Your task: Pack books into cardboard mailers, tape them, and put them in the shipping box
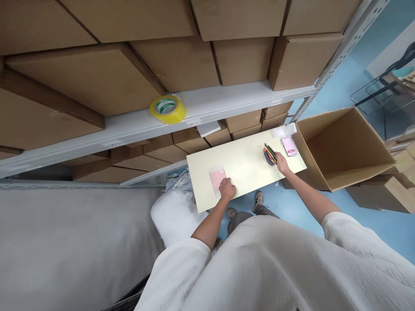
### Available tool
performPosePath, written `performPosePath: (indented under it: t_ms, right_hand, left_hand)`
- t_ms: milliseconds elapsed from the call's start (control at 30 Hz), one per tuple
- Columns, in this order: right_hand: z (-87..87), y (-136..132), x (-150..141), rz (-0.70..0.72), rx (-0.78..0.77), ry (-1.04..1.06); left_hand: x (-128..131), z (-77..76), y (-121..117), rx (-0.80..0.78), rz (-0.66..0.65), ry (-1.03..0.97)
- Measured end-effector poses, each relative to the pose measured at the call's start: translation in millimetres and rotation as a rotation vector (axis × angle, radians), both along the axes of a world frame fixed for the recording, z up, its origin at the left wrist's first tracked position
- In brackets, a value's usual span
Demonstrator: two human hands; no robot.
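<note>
A pink card in a clear sleeve (216, 178) lies flat on the left part of a long pale-cream board (246, 160). My left hand (228, 189) is closed at the card's right edge, its fingers curled onto the sleeve. On the board's right half, my right hand (283, 164) is wrapped around a slim black-and-yellow tool (272, 152). An orange and dark-blue part (267, 157) shows right beside the tool; I cannot tell whether they are one piece. To the right of this hand is a pink-and-white packet (289, 147), partly blurred.
An open cardboard box (346, 147) stands against the board's right end. Behind, a grey metal shelf (227, 99) carries brown cartons (191, 65) and a yellow tape roll (167, 109). White plastic wrapping (177, 214) is bunched below left. My feet are under the board.
</note>
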State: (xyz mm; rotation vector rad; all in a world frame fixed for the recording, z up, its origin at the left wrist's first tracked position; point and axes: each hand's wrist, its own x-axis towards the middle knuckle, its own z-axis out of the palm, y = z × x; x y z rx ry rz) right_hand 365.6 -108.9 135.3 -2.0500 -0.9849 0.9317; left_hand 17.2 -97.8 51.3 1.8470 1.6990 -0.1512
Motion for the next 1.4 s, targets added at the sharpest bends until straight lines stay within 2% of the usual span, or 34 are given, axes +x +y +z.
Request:
performPosePath:
  t_ms: [133, 233, 333, 633, 767, 867, 933, 1000, 1067, 1167, 1233, 1300, 1400]
  right_hand:
    - [-15.7, -9, 51, -0.133, 0.079, 0.005]
    - [-27.9, -16, 77, -0.147, -0.005, 0.019]
    - [-37.9, -24, 92, -0.126, -0.087, -0.053]
    - [-59.2, -30, 98, 0.054, -0.279, -0.338]
    - [-63.0, -24, 97, 0.077, -0.280, -0.371]
    - [-56.9, -17, 96, 0.073, -0.201, -0.404]
    - [-43.6, -6, 93, 0.114, -0.064, -0.450]
    - [-20.4, 17, 85, 0.212, 0.122, -0.512]
    - [12.8, 53, 73, 0.339, 0.317, -0.575]
    - [73.6, 126, 48, 0.513, 0.548, -0.671]
    - [111.9, 176, 31, 0.605, 0.627, -0.722]
    - [140.2, 220, 18, 0.661, 0.656, -0.748]
    - [157.4, 266, 9, 0.716, 0.634, -0.774]
  left_hand:
    - [9, 0.2, 0, 0.014, -0.002, 0.109]
    - [11, -0.5, -1, 0.020, -0.001, 0.140]
    - [13, -1.3, -3, 0.019, 0.001, 0.166]
    - [18, -2.7, -2, -0.008, 0.037, 0.172]
    - [17, -5.0, -1, -0.033, 0.037, 0.173]
    - [16, -8.4, -1, -0.040, 0.036, 0.167]
    - [14, -10.8, 0, -0.041, 0.035, 0.163]
    - [13, -12.6, 1, -0.034, 0.034, 0.160]
    - [12, -13.2, 3, -0.019, 0.037, 0.142]
    - [10, -11.8, 3, -0.004, 0.060, 0.090]
    - [8, -10.0, 0, 0.005, 0.092, 0.057]
    - [5, -8.6, -5, 0.020, 0.137, 0.033]
    - [-3, -7.9, -15, 0.035, 0.213, 0.010]
